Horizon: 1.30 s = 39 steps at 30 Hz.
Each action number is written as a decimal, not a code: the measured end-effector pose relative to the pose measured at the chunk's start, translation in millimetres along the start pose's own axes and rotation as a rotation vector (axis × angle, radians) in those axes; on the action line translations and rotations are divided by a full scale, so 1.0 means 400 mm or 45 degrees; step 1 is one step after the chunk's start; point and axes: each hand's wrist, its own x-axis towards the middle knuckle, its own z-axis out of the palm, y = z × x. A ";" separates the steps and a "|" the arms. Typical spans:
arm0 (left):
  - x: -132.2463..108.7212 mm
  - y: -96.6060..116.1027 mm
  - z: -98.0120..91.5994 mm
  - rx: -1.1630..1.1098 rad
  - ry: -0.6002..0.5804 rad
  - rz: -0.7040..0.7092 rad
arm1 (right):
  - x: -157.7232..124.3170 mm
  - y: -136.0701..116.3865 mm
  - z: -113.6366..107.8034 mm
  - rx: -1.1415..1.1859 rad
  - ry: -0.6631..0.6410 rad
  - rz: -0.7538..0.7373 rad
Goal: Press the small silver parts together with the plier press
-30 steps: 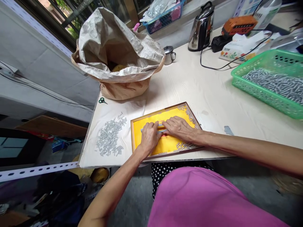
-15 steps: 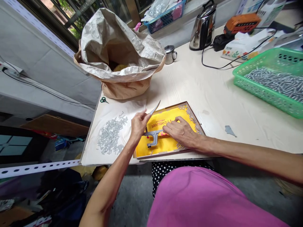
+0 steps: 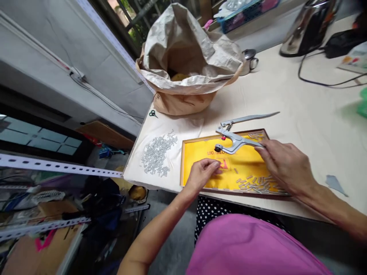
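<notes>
My right hand [image 3: 286, 162] is wrapped round one handle of a pair of grey metal snap-fastener pliers [image 3: 237, 144]. Their jaws point left, and the other handle stands spread away above, with a spring and a red part near the pivot. Below the jaws, my left hand [image 3: 203, 173] has thumb and fingers pinched together; whatever is between them is too small to make out. Both hands are over a shallow brown tray [image 3: 182, 164] lined with a yellow printed sheet [image 3: 197, 151]. Small metal pins [image 3: 255, 184] lie loose along its near right side.
A heap of small metal pins [image 3: 156, 154] lies on white cloth at the left. Behind stands a large open paper sack [image 3: 186, 99], with green-handled scissors [image 3: 153, 113] beside it. A metal mug [image 3: 249, 63] and a kettle [image 3: 305, 30] stand farther back.
The pliers have been lifted and turned, jaws now leftward, with my right hand gripping a handle. My left hand has left the pliers and come down nearer. The view has swung left.
</notes>
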 end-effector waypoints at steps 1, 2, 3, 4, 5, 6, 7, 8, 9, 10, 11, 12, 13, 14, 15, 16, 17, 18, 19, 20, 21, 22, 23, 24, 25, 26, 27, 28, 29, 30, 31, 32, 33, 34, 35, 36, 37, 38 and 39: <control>0.002 -0.003 -0.032 0.152 0.147 0.096 | -0.006 -0.002 -0.001 0.017 -0.009 0.005; 0.000 -0.013 -0.077 0.346 0.323 0.182 | -0.012 -0.004 0.000 0.036 -0.021 0.008; -0.004 -0.030 -0.129 0.553 0.456 0.234 | -0.017 -0.004 0.002 0.056 -0.030 0.001; -0.009 -0.053 -0.185 0.753 0.555 0.235 | -0.021 -0.004 0.007 0.079 -0.038 -0.016; -0.015 -0.079 -0.240 0.935 0.633 0.199 | -0.025 -0.005 0.013 0.106 -0.043 -0.042; -0.020 -0.106 -0.292 1.089 0.674 0.140 | -0.026 -0.006 0.022 0.136 -0.050 -0.070; -0.022 -0.131 -0.336 1.216 0.697 0.080 | -0.027 -0.008 0.031 0.170 -0.072 -0.094; -0.022 -0.154 -0.371 1.314 0.719 0.032 | -0.026 -0.013 0.042 0.203 -0.110 -0.111; -0.018 -0.173 -0.397 1.389 0.727 -0.009 | -0.024 -0.019 0.052 0.229 -0.159 -0.121; -0.011 -0.186 -0.415 1.445 0.728 -0.039 | -0.021 -0.027 0.061 0.246 -0.205 -0.131; -0.001 -0.196 -0.426 1.485 0.721 -0.059 | -0.019 -0.035 0.069 0.256 -0.248 -0.150; 0.011 -0.201 -0.432 1.516 0.706 -0.069 | -0.017 -0.045 0.075 0.264 -0.284 -0.177; 0.023 -0.203 -0.435 1.541 0.685 -0.072 | -0.016 -0.053 0.080 0.276 -0.309 -0.210; 0.034 -0.203 -0.436 1.561 0.659 -0.071 | -0.016 -0.061 0.084 0.292 -0.332 -0.242; 0.045 -0.202 -0.437 1.579 0.633 -0.068 | -0.017 -0.067 0.088 0.309 -0.354 -0.268; 0.053 -0.200 -0.438 1.600 0.607 -0.066 | -0.019 -0.071 0.091 0.322 -0.374 -0.286; 0.059 -0.199 -0.440 1.624 0.580 -0.063 | -0.023 -0.073 0.095 0.326 -0.394 -0.294; 0.063 -0.197 -0.442 1.649 0.553 -0.059 | -0.027 -0.073 0.099 0.322 -0.412 -0.294; 0.064 -0.196 -0.445 1.673 0.525 -0.055 | -0.031 -0.073 0.103 0.312 -0.428 -0.293; 0.065 -0.196 -0.447 1.690 0.501 -0.050 | -0.035 -0.071 0.106 0.299 -0.440 -0.294; 0.064 -0.196 -0.450 1.694 0.484 -0.044 | -0.038 -0.069 0.109 0.283 -0.448 -0.297; 0.063 -0.197 -0.453 1.681 0.477 -0.035 | -0.040 -0.068 0.111 0.267 -0.451 -0.303; 0.062 -0.198 -0.455 1.651 0.483 -0.023 | -0.041 -0.068 0.112 0.251 -0.448 -0.315; 0.061 -0.199 -0.457 1.612 0.499 -0.012 | -0.041 -0.068 0.111 0.236 -0.439 -0.331; 0.060 -0.201 -0.460 1.570 0.521 -0.003 | -0.039 -0.069 0.110 0.223 -0.430 -0.349; 0.060 -0.202 -0.464 1.526 0.546 0.002 | -0.038 -0.071 0.109 0.213 -0.423 -0.368; 0.059 -0.203 -0.467 1.479 0.568 0.001 | -0.036 -0.073 0.107 0.207 -0.418 -0.389; 0.060 -0.202 -0.472 1.427 0.592 -0.004 | -0.034 -0.074 0.106 0.206 -0.416 -0.409; 0.060 -0.200 -0.475 1.365 0.622 -0.013 | -0.033 -0.075 0.106 0.209 -0.418 -0.426; 0.060 -0.195 -0.478 1.293 0.655 -0.020 | -0.032 -0.075 0.106 0.212 -0.422 -0.436; 0.060 -0.188 -0.477 1.206 0.690 -0.027 | -0.033 -0.075 0.107 0.216 -0.428 -0.442; 0.059 -0.178 -0.472 1.104 0.714 -0.037 | -0.033 -0.075 0.109 0.217 -0.435 -0.443; 0.058 -0.165 -0.462 0.987 0.721 -0.050 | -0.033 -0.075 0.110 0.218 -0.447 -0.440; 0.055 -0.151 -0.444 0.851 0.704 -0.063 | -0.034 -0.075 0.111 0.219 -0.457 -0.434; 0.051 -0.135 -0.420 0.697 0.660 -0.075 | -0.033 -0.075 0.111 0.218 -0.464 -0.429; 0.045 -0.120 -0.389 0.532 0.597 -0.088 | -0.033 -0.076 0.111 0.215 -0.468 -0.425; 0.038 -0.105 -0.353 0.365 0.522 -0.101 | -0.031 -0.077 0.110 0.209 -0.465 -0.425; 0.030 -0.091 -0.314 0.211 0.445 -0.123 | -0.030 -0.078 0.109 0.197 -0.456 -0.427; 0.021 -0.081 -0.275 0.086 0.369 -0.163 | -0.028 -0.079 0.107 0.177 -0.443 -0.435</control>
